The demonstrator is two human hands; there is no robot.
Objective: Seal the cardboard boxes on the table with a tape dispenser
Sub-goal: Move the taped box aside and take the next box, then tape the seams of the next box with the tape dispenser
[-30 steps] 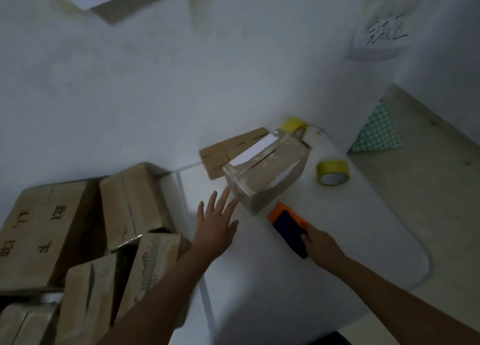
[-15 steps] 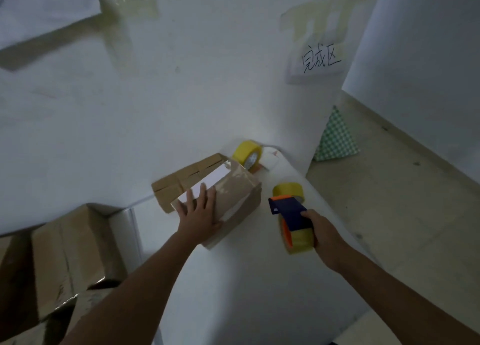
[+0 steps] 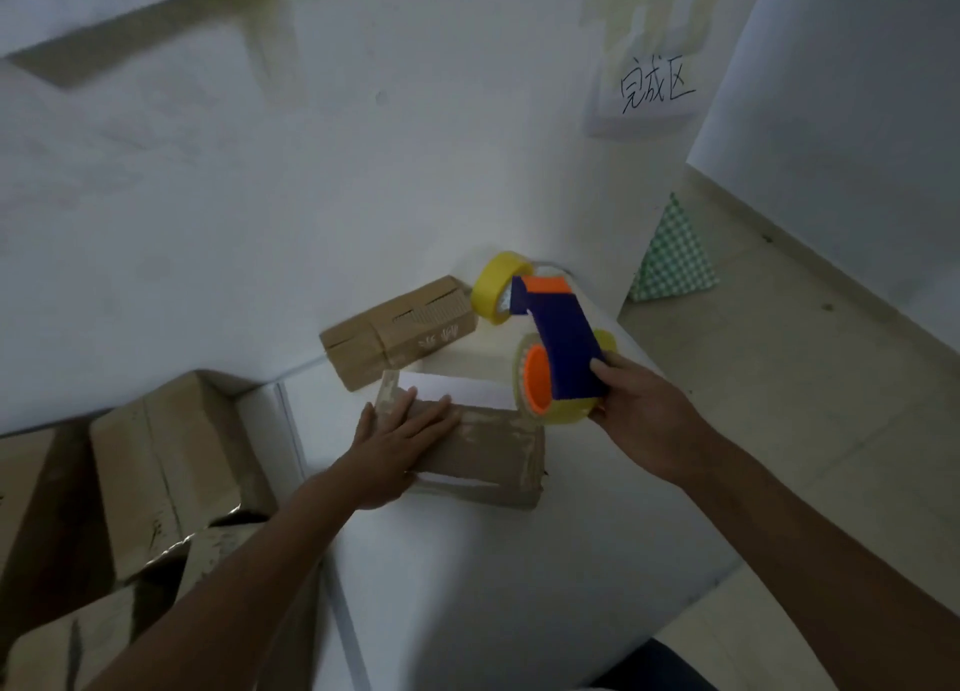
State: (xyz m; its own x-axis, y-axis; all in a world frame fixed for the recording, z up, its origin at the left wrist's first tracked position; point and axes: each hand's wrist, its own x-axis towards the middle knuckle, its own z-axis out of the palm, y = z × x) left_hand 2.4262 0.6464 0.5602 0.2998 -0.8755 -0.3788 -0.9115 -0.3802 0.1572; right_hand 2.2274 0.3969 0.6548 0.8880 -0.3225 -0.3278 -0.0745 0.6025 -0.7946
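Observation:
A small cardboard box [image 3: 483, 454] with old tape marks lies on the white table [image 3: 519, 586], its top flaps closed and white paper showing at the seams. My left hand [image 3: 397, 443] presses flat on the box's left part with straight fingers. My right hand [image 3: 641, 409] grips a blue and orange tape dispenser [image 3: 558, 350] with a yellowish clear roll, held in the air above the box's right end, nose pointing up and away.
A second cardboard box [image 3: 400, 329] lies against the wall behind. A yellow tape roll [image 3: 496, 287] leans beside it. Several larger cartons [image 3: 156, 472] are stacked left of the table. A checked green cloth [image 3: 672, 259] and a paper sign [image 3: 649, 90] are at right.
My right hand lifted the dispenser from the table and brought it over the box's right end. My left hand reached the box, turned it and drew it nearer, and now presses on it.

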